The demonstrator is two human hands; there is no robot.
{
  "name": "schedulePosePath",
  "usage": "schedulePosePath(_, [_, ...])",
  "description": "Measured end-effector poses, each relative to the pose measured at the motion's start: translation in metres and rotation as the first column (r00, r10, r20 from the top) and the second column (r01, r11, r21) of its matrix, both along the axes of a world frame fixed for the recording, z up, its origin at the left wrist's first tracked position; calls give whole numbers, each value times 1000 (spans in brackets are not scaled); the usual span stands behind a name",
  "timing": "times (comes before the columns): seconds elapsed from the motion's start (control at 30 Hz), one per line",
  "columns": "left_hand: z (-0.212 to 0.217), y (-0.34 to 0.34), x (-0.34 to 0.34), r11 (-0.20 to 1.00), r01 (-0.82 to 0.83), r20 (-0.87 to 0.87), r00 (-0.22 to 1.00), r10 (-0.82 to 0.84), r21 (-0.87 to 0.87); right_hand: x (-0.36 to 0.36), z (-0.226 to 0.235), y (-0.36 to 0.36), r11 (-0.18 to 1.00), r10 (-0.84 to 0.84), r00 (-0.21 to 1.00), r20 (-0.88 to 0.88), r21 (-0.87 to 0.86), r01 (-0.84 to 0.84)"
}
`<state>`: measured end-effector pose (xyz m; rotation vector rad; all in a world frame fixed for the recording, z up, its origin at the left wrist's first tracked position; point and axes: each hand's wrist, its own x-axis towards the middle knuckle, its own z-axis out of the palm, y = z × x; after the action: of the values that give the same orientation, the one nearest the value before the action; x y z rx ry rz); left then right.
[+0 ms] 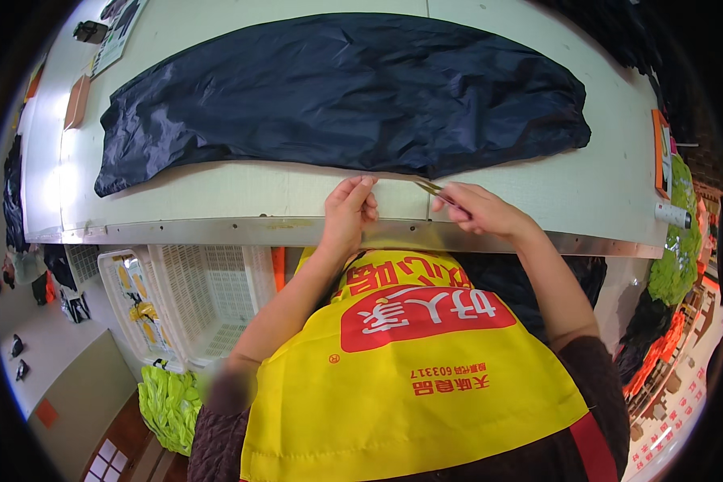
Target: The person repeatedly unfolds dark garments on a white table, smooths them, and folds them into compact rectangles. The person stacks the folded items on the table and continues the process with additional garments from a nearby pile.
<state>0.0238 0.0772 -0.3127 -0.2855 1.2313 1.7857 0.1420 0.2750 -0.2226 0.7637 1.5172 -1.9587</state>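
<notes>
A long, curved piece of shiny dark navy fabric [337,92], wrinkled over its surface, lies across the pale tabletop [241,193]. My right hand [486,210] is closed round a small pair of scissors [429,187], whose blades point left, just below the fabric's near edge. To the left, my left hand [350,210] pinches thumb and fingers together beside the same edge. A thin light line seems to run from those fingertips toward the blades, but I cannot make out what it is.
A metal strip [289,231] edges the table's near side. Below it at left stands a white plastic crate [209,297], with bright green cloth [169,406] beneath. On the right are an orange-edged item [661,153] and a white cylinder [671,215]. A brown block [77,102] lies far left.
</notes>
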Motion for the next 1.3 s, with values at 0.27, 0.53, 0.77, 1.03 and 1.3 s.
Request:
schedulePosePath(0.27, [-5,-6,1,991,4,7,1000,-5,134,-55,-20,-9,872,352,936,24,356,-337])
schedulePosePath(0.53, [-1,-6,0,993,47,-1,999,-47,112,-71,-15,-16,921,271,950,158,245,-304])
schedulePosePath(0.77, [-2,-6,-1,994,59,-2,998,-60,92,-89,-24,-24,884,341,935,94,308,-353])
schedulePosePath(1.03, [50,-51,-8,934,288,-185,926,-328,-211,-57,7,0,976,89,971,-223,216,-40])
schedulePosePath(1.3, [-31,-319,-17,509,258,43,917,-396,-822,191,-103,190,-140,-541,765,-349,934,328])
